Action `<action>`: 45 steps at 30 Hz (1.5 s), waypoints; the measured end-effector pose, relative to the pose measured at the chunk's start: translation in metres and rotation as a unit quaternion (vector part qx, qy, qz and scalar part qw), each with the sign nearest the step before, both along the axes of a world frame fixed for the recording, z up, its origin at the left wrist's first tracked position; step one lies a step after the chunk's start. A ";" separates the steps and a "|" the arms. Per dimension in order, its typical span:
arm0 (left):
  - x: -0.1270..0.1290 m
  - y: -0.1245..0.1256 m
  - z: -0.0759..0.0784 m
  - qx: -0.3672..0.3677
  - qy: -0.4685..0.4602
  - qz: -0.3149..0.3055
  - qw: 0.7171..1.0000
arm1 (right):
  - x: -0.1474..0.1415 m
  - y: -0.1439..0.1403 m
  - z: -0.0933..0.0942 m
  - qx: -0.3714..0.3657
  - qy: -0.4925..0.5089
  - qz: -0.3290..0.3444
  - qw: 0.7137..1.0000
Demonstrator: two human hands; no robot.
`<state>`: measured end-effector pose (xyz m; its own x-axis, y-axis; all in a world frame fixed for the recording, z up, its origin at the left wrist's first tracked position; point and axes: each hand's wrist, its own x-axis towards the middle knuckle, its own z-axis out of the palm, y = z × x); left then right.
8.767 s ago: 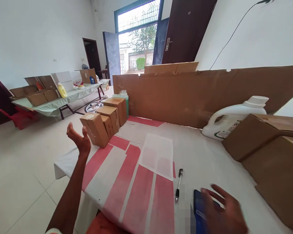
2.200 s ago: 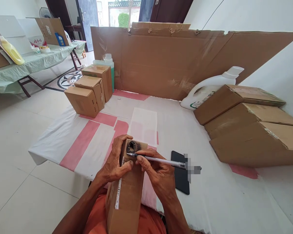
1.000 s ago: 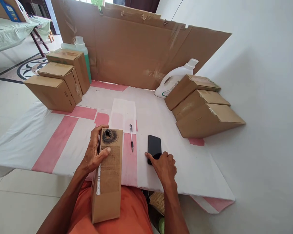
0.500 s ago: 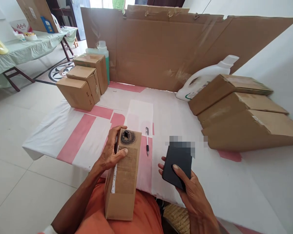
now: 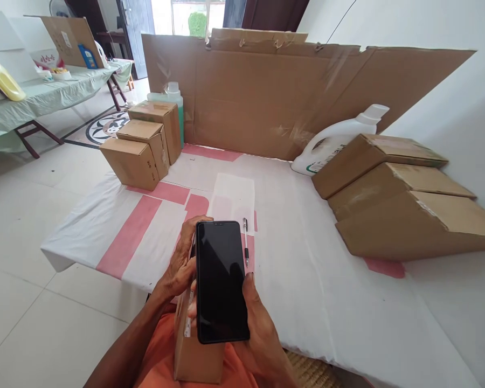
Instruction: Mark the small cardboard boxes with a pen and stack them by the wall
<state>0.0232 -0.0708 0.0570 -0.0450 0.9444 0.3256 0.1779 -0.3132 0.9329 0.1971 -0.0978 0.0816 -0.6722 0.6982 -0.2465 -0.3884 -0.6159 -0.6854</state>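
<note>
In the head view, the right hand holds a black phone in the lower middle of the frame; its fingers are closed around the edges of the phone, and the dark screen faces up to the camera. The phone hovers just above a long cardboard box, which lies on the person's lap and leans on the near edge of the worktop. The left hand grips the upper left side of this box, its fingers curled around the top end. The phone hides most of the box's upper face, so I cannot tell what is on it.

A pen lies on the worktop just beside the phone, not in use. As I judge it, the phone is only brought over the box: the screen is dark, so any work with the phone seems not yet begun. Three small boxes stand at the upper left and three long boxes lie at the right, untouched.
</note>
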 end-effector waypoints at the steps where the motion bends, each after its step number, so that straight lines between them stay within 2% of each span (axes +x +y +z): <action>1: -0.001 0.001 -0.002 -0.008 -0.009 0.003 1.000 | -0.002 0.001 -0.001 -0.008 0.016 0.021 1.000; 4: -0.001 0.005 -0.008 -0.012 -0.026 0.012 0.999 | -0.006 0.003 -0.001 -0.029 0.052 0.048 0.997; 10: -0.005 0.006 -0.010 0.004 -0.018 0.019 1.000 | -0.008 0.003 -0.001 -0.042 0.065 0.045 0.996; 18: -0.005 0.007 -0.012 0.019 -0.037 0.007 0.999 | -0.007 0.001 -0.005 -0.074 0.025 0.022 0.997; 22: -0.005 0.007 -0.010 0.016 -0.029 0.016 0.999 | 0.002 0.001 -0.007 -0.107 -0.021 -0.025 0.994; 25: -0.006 0.007 -0.009 -0.013 -0.035 0.035 0.999 | 0.019 0.017 -0.008 -0.100 -0.090 -0.140 0.981; 27: -0.007 0.007 -0.010 -0.023 -0.043 0.041 0.998 | 0.036 0.038 -0.014 -0.045 -0.170 -0.248 0.953; 29: -0.008 0.007 -0.011 -0.026 -0.046 0.042 0.998 | 0.056 0.064 -0.029 0.052 -0.282 -0.308 0.907; 31: -0.008 0.008 -0.012 -0.027 -0.043 0.043 0.998 | 0.076 0.088 -0.052 0.139 -0.397 -0.311 0.852; 32: -0.008 0.008 -0.012 -0.028 -0.041 0.045 0.998 | 0.086 0.098 -0.065 0.159 -0.436 -0.313 0.829; 35: -0.007 0.010 -0.013 -0.033 -0.036 0.050 0.998 | 0.107 0.116 -0.099 0.179 -0.510 -0.327 0.775; 37: -0.008 0.011 -0.014 -0.037 -0.034 0.051 0.997 | 0.116 0.120 -0.114 0.188 -0.552 -0.328 0.743; 40: -0.009 0.012 -0.017 -0.045 -0.033 0.055 0.997 | 0.124 0.120 -0.125 0.209 -0.607 -0.315 0.699; 45: -0.013 0.021 -0.027 -0.053 -0.053 0.056 0.996 | 0.138 0.118 -0.128 0.260 -0.666 -0.276 0.643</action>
